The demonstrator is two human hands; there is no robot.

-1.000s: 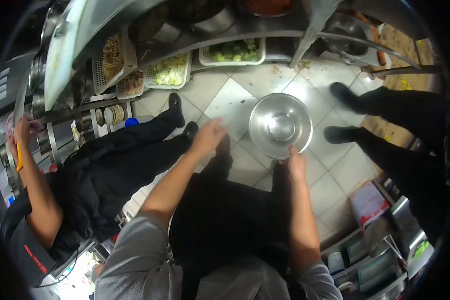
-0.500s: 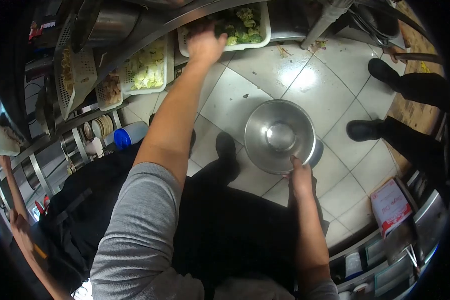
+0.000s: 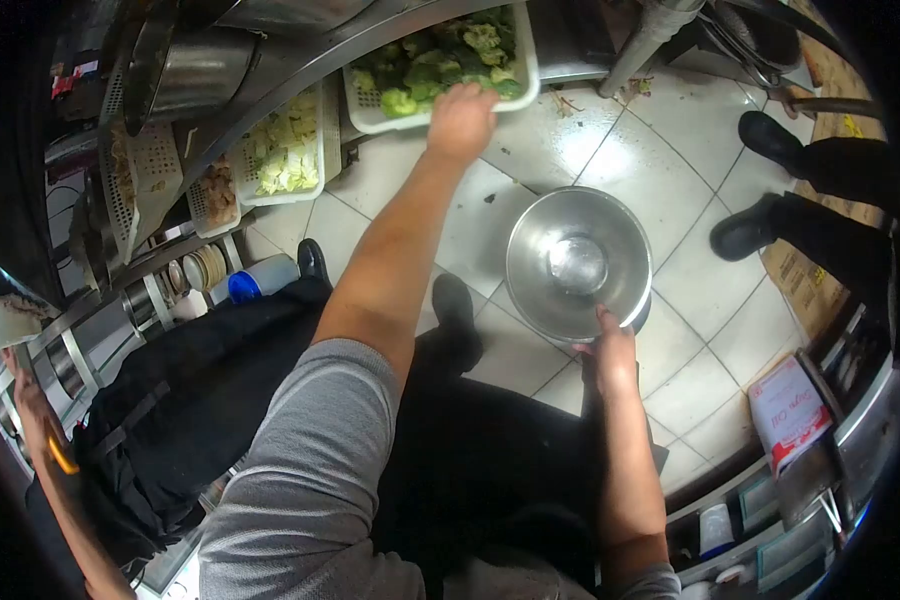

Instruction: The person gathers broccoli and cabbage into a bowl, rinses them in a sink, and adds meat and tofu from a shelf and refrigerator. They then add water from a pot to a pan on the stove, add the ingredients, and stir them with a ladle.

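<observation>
My left hand (image 3: 463, 122) is at the front rim of a white plastic basket (image 3: 375, 124) at the top of the view, fingers curled over the edge and palm hiding part of the rim. Green broccoli florets (image 3: 435, 66) fill much of the basket, close to my fingertips. In my right hand (image 3: 610, 352) is a steel mixing bowl (image 3: 545, 290), gripped by its near rim with the thumb on the inside. The bowl hangs above the floor with its opening facing up, and I see only bare shiny metal inside.
Left of the broccoli stand a basket of chopped lettuce (image 3: 288, 170) and a basket of brownish pieces (image 3: 215, 195). A metal shelf edge (image 3: 310, 75) runs above them. A co-worker in black bends at left; another person's shoes (image 3: 745, 232) are at right. A printed tin (image 3: 790, 410) stands lower right.
My left hand has drawn back from inside the basket to its front rim, and the basket sits slightly nearer. The bowl has shifted a little to the right and up.
</observation>
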